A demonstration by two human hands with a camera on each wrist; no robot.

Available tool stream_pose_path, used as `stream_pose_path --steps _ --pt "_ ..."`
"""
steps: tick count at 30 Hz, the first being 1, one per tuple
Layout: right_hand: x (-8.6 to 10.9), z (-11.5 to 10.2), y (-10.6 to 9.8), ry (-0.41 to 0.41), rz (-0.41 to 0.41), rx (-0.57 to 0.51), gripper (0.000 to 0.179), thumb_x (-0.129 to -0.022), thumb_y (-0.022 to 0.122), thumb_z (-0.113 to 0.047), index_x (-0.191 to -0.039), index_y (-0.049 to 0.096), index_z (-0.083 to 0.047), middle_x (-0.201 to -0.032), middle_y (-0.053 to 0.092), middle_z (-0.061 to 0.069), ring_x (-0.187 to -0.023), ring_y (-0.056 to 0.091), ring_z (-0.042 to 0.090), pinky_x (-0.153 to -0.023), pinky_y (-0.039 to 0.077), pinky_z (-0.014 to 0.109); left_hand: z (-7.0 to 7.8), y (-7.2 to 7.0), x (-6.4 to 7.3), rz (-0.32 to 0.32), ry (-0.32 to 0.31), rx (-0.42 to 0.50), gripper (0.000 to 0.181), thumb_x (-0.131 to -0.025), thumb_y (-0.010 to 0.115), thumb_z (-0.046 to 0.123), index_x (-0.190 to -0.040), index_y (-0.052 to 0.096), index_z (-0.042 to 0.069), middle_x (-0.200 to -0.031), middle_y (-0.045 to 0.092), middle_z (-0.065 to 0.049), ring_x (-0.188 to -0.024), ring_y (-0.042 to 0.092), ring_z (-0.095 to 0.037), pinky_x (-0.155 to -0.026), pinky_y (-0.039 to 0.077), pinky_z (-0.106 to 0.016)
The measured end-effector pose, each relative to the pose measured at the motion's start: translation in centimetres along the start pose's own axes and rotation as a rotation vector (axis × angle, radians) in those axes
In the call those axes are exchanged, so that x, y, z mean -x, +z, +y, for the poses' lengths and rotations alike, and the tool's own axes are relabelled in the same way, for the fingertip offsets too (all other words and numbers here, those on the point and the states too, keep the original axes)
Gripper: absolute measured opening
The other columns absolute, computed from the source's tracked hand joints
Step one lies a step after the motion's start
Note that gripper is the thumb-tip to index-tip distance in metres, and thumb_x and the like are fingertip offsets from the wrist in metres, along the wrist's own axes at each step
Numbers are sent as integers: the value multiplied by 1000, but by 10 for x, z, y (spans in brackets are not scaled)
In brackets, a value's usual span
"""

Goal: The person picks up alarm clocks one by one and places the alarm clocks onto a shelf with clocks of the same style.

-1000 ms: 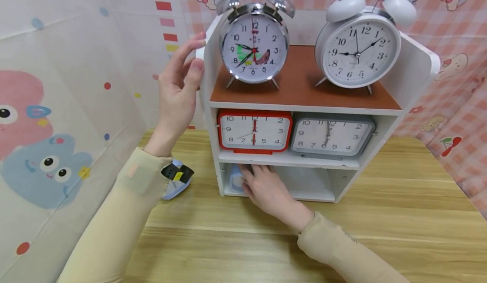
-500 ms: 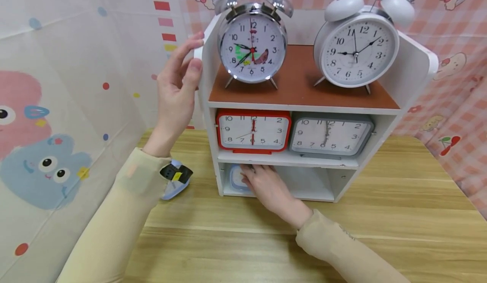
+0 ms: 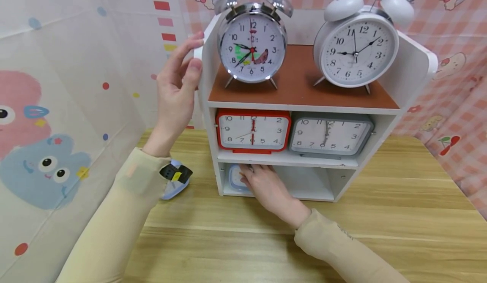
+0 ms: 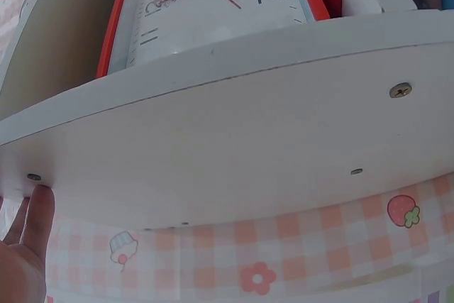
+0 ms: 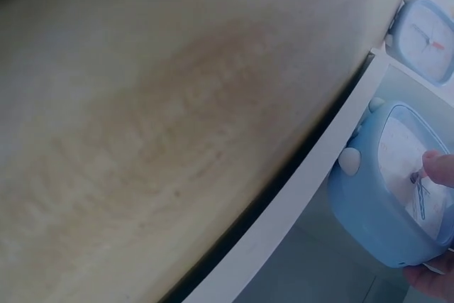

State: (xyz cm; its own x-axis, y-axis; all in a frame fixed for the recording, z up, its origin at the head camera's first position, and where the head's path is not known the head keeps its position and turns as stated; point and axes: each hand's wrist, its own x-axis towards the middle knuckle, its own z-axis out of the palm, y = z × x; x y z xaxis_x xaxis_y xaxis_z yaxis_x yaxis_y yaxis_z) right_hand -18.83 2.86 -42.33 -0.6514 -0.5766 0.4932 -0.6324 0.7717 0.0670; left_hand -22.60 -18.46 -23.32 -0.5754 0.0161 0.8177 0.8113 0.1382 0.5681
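Observation:
On the left of the lowest shelf of a white shelf unit (image 3: 376, 139) stands a light-blue alarm clock (image 5: 376, 196). My right hand (image 3: 268, 188) reaches in and holds it, thumb over the face and a finger at its underside in the right wrist view; the hand covers part of the clock in the head view. My left hand (image 3: 176, 93) rests its fingertips against the unit's upper left side, fingers mostly extended. Its fingers (image 4: 39, 225) touch the side panel in the left wrist view. Just above my right hand, a red-framed clock (image 3: 253, 131) stands on the middle shelf.
A grey clock (image 3: 331, 135) stands beside the red one. On top are a silver twin-bell clock (image 3: 253, 48) and a white twin-bell clock (image 3: 359, 53). Another blue clock (image 3: 176, 189) lies on the wooden table (image 3: 213, 240), partly behind my left cuff. Patterned cloth walls surround the table.
The light-blue clock on the lowest shelf has turned so that more of its face shows to the front, and my right hand has shifted slightly with it. My left hand stays against the unit.

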Motion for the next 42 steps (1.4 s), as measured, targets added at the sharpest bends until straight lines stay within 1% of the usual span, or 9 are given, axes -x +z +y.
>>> stream_pose_path --steps 7,16,23,27,32,37,42 --pt "0 0 0 3 -14 -17 40 -98 75 -24 -134 70 -8 -128 73 15 -110 72 31 -95 63 44 0 0 0 -1 -12 -4 79 -99 59 66 -147 54 3 -160 55 -7 -137 64 -30 -98 61 -23" --pt "1 0 -1 8 -18 -33 40 -98 75 -24 -134 70 -7 -131 72 15 -112 71 31 -96 63 44 0 0 0 -2 -4 -6 78 -100 59 64 -146 54 2 -160 55 -8 -136 65 -31 -96 62 -22" --pt "2 -1 -5 16 -58 -41 43 -100 73 -27 -138 67 -8 -133 70 16 -117 70 33 -100 61 48 0 1 0 1 1 -6 81 -98 58 67 -146 54 1 -159 55 -9 -135 65 -32 -95 62 -20" --pt "4 -1 -6 21 -79 -59 50 -100 72 -34 -142 64 -8 -135 70 17 -121 69 34 -104 59 50 0 0 0 4 3 2 81 -98 59 67 -145 55 0 -159 55 -10 -134 66 -32 -93 62 -19" --pt "8 -2 -8 30 -96 -71 55 -101 71 -39 -146 61 -11 -140 67 17 -128 65 35 -110 55 52 0 1 0 3 3 -17 80 -99 58 66 -146 55 1 -159 56 -9 -134 65 -32 -90 62 -18" --pt "14 -5 -11 13 -124 -74 64 -102 67 -45 -155 52 -13 -151 59 18 -141 57 36 -117 50 58 0 1 0 4 2 -17 82 -98 58 68 -146 55 1 -159 55 -10 -135 65 -32 -92 62 -18" --pt "19 -7 -16 5 -152 -95 73 -101 65 -50 -162 42 -15 -158 54 18 -148 51 38 -121 44 61 -1 0 0 6 5 -4 82 -98 59 67 -145 55 1 -159 55 -10 -135 65 -32 -92 62 -18"
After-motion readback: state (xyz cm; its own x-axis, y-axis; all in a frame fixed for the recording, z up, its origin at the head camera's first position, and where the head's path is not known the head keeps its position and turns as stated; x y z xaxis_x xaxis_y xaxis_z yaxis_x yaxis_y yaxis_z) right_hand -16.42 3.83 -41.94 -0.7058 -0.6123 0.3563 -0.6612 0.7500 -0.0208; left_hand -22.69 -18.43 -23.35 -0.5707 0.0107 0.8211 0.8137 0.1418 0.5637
